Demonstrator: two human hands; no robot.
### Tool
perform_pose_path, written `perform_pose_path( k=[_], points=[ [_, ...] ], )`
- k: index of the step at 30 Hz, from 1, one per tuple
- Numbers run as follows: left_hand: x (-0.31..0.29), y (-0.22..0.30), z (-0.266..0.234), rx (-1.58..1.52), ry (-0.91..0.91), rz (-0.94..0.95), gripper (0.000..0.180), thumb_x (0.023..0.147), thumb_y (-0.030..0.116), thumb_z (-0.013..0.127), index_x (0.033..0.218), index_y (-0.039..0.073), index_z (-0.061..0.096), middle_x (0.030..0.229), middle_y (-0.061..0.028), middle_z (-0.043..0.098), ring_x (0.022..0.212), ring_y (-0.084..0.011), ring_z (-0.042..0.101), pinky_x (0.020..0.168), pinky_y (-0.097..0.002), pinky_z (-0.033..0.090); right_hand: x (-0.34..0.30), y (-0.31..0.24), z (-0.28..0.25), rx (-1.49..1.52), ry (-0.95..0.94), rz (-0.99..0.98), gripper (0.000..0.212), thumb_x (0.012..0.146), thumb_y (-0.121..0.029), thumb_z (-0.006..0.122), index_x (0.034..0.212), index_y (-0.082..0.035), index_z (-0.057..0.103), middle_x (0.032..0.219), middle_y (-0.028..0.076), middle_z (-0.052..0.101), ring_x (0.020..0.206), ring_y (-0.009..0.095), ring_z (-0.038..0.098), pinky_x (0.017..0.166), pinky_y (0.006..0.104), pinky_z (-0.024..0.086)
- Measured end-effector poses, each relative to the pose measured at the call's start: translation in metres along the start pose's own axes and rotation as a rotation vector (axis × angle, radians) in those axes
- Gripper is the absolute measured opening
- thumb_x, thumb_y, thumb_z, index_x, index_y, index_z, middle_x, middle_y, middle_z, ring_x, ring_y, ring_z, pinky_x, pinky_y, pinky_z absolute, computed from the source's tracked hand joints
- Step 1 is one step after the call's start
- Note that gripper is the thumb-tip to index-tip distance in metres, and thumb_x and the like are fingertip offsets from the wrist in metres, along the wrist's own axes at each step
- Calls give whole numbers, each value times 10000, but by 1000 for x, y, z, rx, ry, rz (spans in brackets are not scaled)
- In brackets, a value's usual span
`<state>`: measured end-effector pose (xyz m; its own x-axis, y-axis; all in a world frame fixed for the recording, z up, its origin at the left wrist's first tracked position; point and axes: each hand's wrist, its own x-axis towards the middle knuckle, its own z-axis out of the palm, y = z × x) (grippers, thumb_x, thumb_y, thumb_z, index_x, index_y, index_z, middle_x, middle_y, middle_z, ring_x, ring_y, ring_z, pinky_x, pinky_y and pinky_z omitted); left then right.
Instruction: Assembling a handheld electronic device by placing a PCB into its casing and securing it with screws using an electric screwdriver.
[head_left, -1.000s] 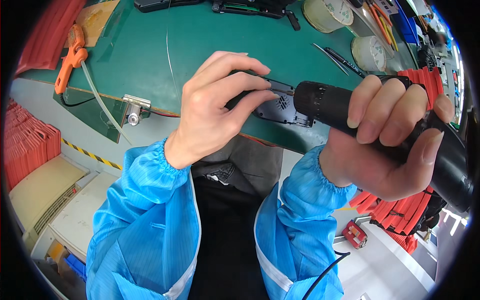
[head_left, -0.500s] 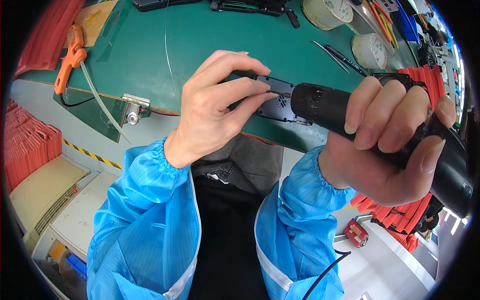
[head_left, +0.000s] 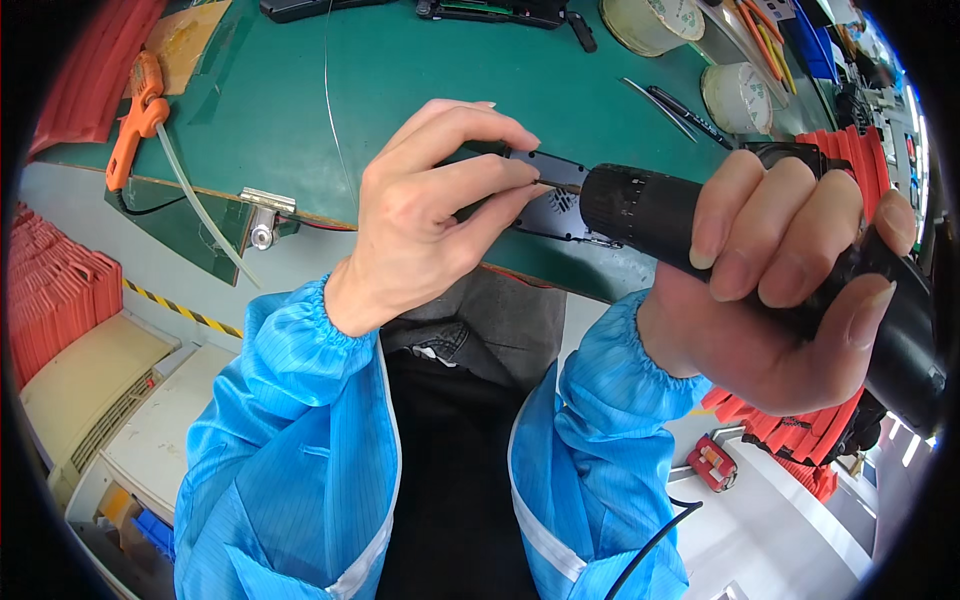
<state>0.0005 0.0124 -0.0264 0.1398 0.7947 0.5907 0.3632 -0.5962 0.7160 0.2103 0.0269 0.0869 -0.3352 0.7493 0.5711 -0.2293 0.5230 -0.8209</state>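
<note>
My right hand [head_left: 775,260] is wrapped round a black electric screwdriver [head_left: 645,210], held level above the bench and pointing left. From its nose a thin bit [head_left: 562,187] reaches toward my left hand [head_left: 430,205]. Thumb and index finger of that hand are pinched together at the bit's tip; whatever is between them is too small to make out. Beneath the bit and fingers lies a flat grey panel [head_left: 555,222] with a dark edge, small holes and a round slotted grille. My left hand hides the panel's left part.
On the green bench [head_left: 250,90] lie an orange glue gun [head_left: 140,115] with a glue stick, tweezers [head_left: 655,108] and a pen [head_left: 690,117]. Two round tubs [head_left: 738,98] stand at the far right. A metal clamp [head_left: 265,218] grips the near edge. Red trays [head_left: 60,290] are stacked at left.
</note>
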Motion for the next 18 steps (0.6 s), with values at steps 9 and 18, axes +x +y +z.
perform_pose_path(
  k=[9,18],
  points=[
    [0,0,0,-11,-20,-17,183,700,-14,841,867,32,784,1049,-79,733,997,-296,683,853,-386,557,2,4,1,54,-6,7,330,974,-275,587,1218,-67,510,699,2,504,529,126,476,508,329,397],
    [3,10,2,91,-127,-42,483,681,112,904,1133,53,746,1201,-100,679,1189,-338,621,980,-444,539,-7,2,2,-42,26,-5,330,985,-270,574,1226,-60,494,703,12,493,532,128,468,509,332,394]
  ],
)
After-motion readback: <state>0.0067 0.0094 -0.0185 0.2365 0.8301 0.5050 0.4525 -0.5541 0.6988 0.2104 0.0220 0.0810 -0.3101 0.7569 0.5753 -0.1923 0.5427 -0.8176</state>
